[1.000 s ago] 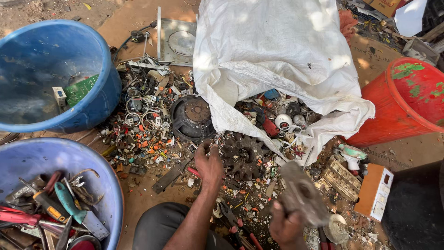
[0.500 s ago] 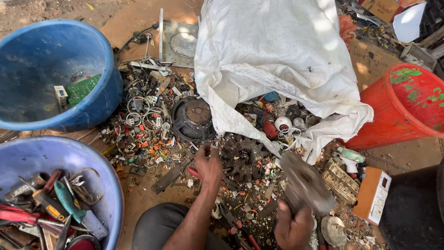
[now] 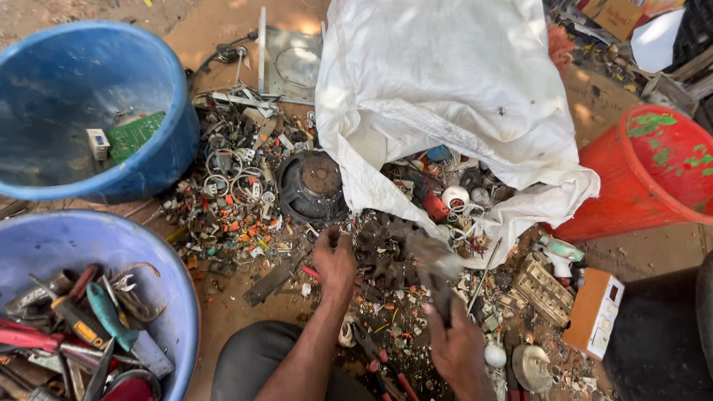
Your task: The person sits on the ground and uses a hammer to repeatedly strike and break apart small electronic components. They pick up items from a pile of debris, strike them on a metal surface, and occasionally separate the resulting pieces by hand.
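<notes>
I look down at a heap of small scrap parts (image 3: 238,200) on bare ground. My left hand (image 3: 334,260) rests palm down on the scrap beside a dark toothed metal piece (image 3: 382,249), fingers curled on small bits. My right hand (image 3: 457,345) grips the handle of a hammer (image 3: 434,260), whose blurred head is over the toothed piece. A round black speaker (image 3: 310,186) lies just beyond my left hand. A white sack (image 3: 445,89) lies open behind, spilling parts.
A blue tub (image 3: 160,89) at the far left holds a green circuit board. A second blue basin (image 3: 141,245) at the near left holds hand tools. A red bucket (image 3: 631,178) stands at the right, an orange-and-white box (image 3: 594,312) near it.
My right hand has swung the hammer from the right, near the red bucket side, leftward and down toward the toothed piece. My left hand has stayed put on the scrap.
</notes>
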